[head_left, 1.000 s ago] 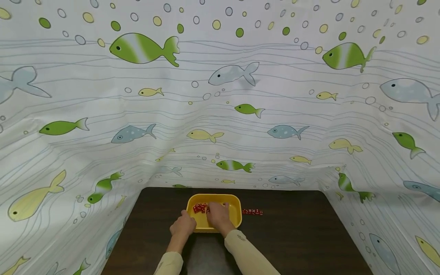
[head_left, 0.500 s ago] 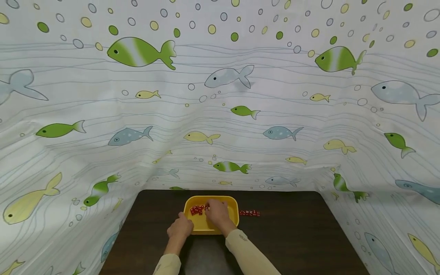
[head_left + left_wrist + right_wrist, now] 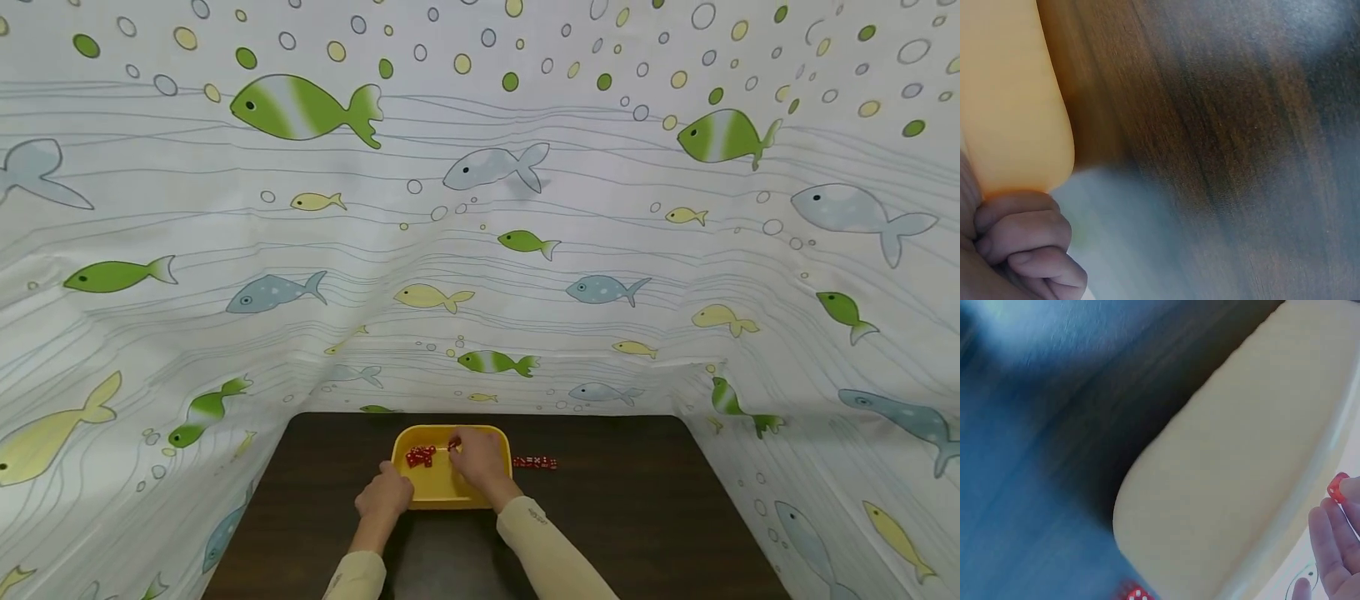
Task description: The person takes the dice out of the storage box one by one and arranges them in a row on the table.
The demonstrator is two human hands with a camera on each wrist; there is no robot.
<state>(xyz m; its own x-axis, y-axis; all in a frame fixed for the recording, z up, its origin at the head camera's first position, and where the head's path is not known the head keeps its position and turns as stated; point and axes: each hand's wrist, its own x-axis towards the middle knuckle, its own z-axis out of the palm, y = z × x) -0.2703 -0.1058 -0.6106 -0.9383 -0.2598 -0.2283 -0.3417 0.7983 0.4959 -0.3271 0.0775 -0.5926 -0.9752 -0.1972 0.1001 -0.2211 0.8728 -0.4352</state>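
Counter [image 3: 637, 517]: was dark, streaked wood.
Tray [image 3: 442, 489]: smooth yellow, round-cornered; loose dice [image 3: 421, 456] clustered inside, left of the right hand [image 3: 480, 457].
Right hand: pinched a white-spotted red die [image 3: 1336, 489].
Left hand [image 3: 385, 492]: gripped the tray's near corner.
Dice row [image 3: 536, 462]: lay right of both hands.

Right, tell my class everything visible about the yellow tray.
The yellow tray is shallow and rectangular, with rounded corners, raised walls and a plastic-looking surface. It sits flat on the dark table, long sides running left to right. Red dice lie in its left part. The left hand grips its near left corner; the right hand is over it, contact unclear.
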